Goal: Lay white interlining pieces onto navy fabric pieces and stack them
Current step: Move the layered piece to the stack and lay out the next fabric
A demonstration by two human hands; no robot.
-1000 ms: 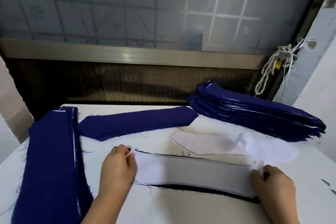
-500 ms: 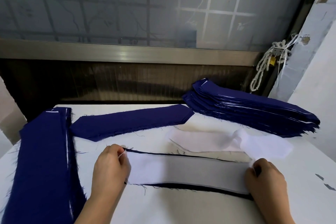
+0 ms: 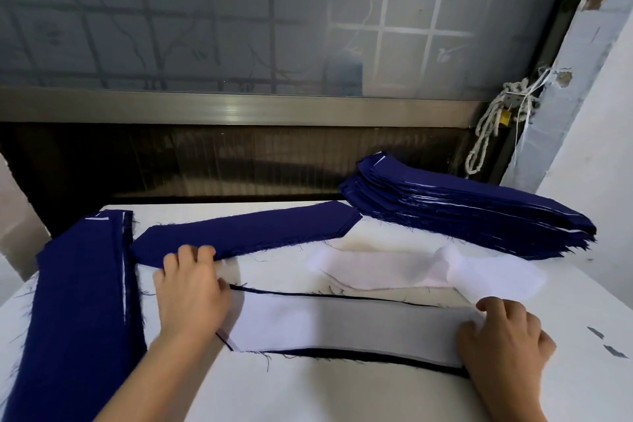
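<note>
**Fig.** Head view over white table (image 3: 342, 397).

- **Centre to 4 o'clock:** interlining (image 3: 342, 329) laid flat on navy piece (image 3: 411, 362). Navy seen only as thin dark rim along far & near edges. Long axis approx. 9 to 4 o'clock.
- **L hand (image 3: 190, 291):** at 9 o'clock end of the pair, palm over interlining's L end. Fingers bent, tips at near edge of navy strip (image 3: 246, 233). Pinching the strip or only touching it: cannot tell.
- **R hand (image 3: 503, 343):** at 4 o'clock end, on interlining's R end. Fingers & thumb bent down onto the cloth, tips partly hidden. Pinch vs. press: cannot tell.
- **Navy strip:** lying aslant from 10 toward 12 o'clock, pointed at both ends, frayed threads along edges. Just beyond the L hand, apart from the centre pair.
- **L stack (image 3: 78, 301):** navy pieces at 8–9 o'clock, running front to back along table's L side. Thin white lines betw. layers at its R edge.
- **R stack (image 3: 472, 212):** thick pile of navy pieces w/ white slivers betw. layers, at 1–2 o'clock. Its L tip near the strip's R tip.
- **White pile (image 3: 394, 271):** loose interlining pieces at 2–3 o'clock, betw. R stack & centre pair. Top piece humped near its R end.
- **Table, 4 o'clock edge:** two small grey marks (image 3: 603, 342).
- **Background:** frosted window (image 3: 239, 17) at 12 o'clock, knotted rope (image 3: 489, 127) hanging at 2 o'clock.
</note>
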